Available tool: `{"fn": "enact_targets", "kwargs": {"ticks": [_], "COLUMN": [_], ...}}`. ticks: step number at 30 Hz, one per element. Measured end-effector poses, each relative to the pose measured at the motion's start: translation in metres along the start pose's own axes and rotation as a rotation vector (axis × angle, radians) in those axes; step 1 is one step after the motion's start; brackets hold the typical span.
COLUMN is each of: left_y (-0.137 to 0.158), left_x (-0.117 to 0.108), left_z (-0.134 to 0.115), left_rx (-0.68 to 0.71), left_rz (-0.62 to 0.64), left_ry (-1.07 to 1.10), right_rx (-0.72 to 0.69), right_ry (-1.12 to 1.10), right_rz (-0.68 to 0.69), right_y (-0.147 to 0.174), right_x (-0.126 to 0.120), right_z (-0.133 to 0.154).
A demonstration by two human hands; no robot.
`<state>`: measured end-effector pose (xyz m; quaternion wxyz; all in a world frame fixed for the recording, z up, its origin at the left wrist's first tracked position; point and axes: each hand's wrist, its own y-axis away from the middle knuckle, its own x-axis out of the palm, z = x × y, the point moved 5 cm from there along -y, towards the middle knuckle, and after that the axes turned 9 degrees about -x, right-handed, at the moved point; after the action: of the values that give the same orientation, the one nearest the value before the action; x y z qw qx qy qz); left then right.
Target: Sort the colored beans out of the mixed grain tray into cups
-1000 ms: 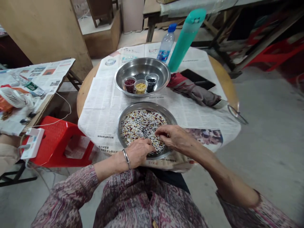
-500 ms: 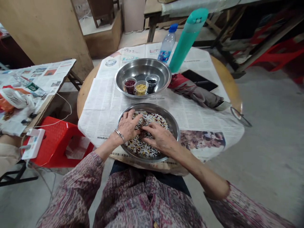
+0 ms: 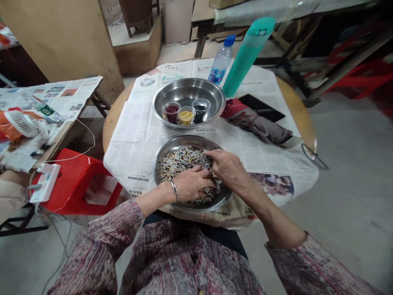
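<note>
A steel basin near the table's front edge holds a mix of white, yellow, dark red and black grains and beans. My left hand, with a bangle on its wrist, lies across the front right part of the mix, fingers apart and tips among the beans. Over the basin's right side, my right hand bends down with fingers apart, partly hidden, touching the mix close to the left fingertips. Behind stands a second steel basin holding cups of red beans, yellow beans and black beans.
Newspaper covers the round table. Behind the basins stand a plastic bottle and a tall teal bottle. A folded umbrella and a dark tablet lie right. A red stool with a power strip stands left.
My left hand has moved from the basin's left side to its front right. My right hand has shifted right to the rim side. More of the mix on the left now shows.
</note>
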<state>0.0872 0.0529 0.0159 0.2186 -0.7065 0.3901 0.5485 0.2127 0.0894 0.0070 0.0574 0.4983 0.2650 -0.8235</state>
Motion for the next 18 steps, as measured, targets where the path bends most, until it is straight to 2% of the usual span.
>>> {"fn": "enact_targets", "kwargs": {"ticks": [2,5,7,10,14,16,18], "left_y": [-0.003,-0.016,-0.026,-0.033,-0.016,0.0,0.017], "left_x": [0.005,0.004,-0.001,-0.014,-0.03,-0.035,-0.037], "left_z": [-0.003,0.008,0.02,0.038,0.055,0.059,0.061], "left_rx": [0.079,0.105,0.07,-0.089,-0.358,-0.394,-0.358], "left_rz": [-0.022,-0.121,-0.166,-0.16,-0.13,-0.176,-0.25], "left_ry": [-0.107,-0.21,-0.242,-0.272,-0.243,-0.211,-0.171], "right_rx": [0.01,0.029,0.034,0.027,0.011,-0.041,-0.157], "right_ry": [-0.022,-0.048,-0.058,-0.071,-0.093,-0.116,-0.127], "right_rz": [-0.047,-0.138,-0.191,-0.214,-0.168,-0.096,0.03], "right_y": [0.003,0.007,0.011,0.019,0.028,0.029,0.028], "right_x": [-0.005,-0.015,-0.02,-0.019,-0.013,-0.009,-0.002], "right_z": [0.0,0.006,0.012,0.02,0.025,0.033,0.05]}}
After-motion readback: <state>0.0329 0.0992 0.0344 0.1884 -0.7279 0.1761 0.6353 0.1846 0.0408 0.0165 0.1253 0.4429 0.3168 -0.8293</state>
